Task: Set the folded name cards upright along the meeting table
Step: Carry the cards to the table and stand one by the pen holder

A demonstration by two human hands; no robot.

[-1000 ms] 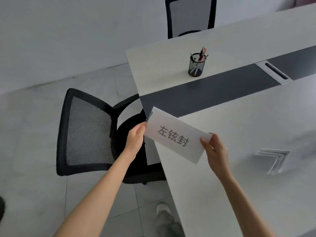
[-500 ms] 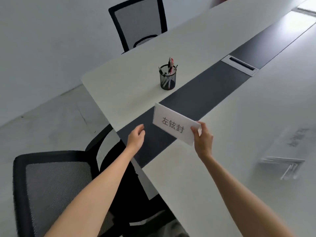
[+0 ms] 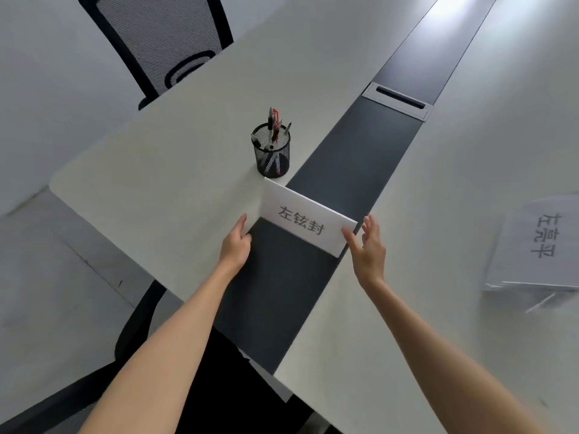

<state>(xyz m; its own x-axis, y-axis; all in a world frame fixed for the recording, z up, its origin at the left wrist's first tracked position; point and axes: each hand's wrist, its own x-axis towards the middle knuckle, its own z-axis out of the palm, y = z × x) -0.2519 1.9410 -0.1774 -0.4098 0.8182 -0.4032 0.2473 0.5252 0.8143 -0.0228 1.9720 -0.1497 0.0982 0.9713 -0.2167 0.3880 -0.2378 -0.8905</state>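
A white folded name card (image 3: 300,219) with grey printed characters stands upright on the dark centre strip (image 3: 360,151) of the white meeting table (image 3: 175,170), just in front of the pen pot. My right hand (image 3: 368,249) is at its lower right corner, with the thumb on the front face and the fingers spread behind the edge. To the card's left, my left hand (image 3: 235,245) hovers with fingers apart, close to the lower left corner and holding nothing. A stack of further name cards (image 3: 539,242) lies flat on the table at the right.
A black mesh pen pot (image 3: 272,151) with several pens stands right behind the card. A grey cable slot (image 3: 396,100) sits farther along the strip. One black mesh chair (image 3: 163,42) is at the far side, another chair (image 3: 138,324) below my left arm.
The card has gone from held in the air over the table edge to standing on the dark strip near the pen pot. My left hand let go, and the view swung forward over the table.
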